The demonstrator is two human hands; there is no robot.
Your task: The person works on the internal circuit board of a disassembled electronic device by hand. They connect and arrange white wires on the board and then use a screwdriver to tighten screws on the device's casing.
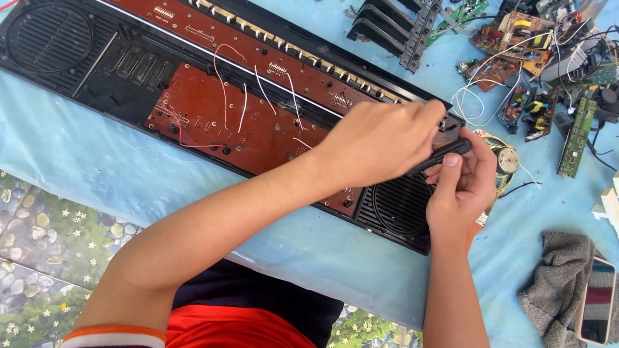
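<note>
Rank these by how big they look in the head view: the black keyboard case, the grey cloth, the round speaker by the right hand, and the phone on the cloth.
1. Black keyboard case, by far the largest.
2. Grey cloth.
3. Phone, partly cut off by the picture edge.
4. Round speaker, partly hidden behind the right hand, so its rank against the phone is unsure.

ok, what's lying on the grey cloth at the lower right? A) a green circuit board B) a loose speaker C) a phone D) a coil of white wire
C: a phone with a pale rim lies on the grey cloth, while the loose speaker and the green circuit board sit farther up on the blue table cover.
</note>
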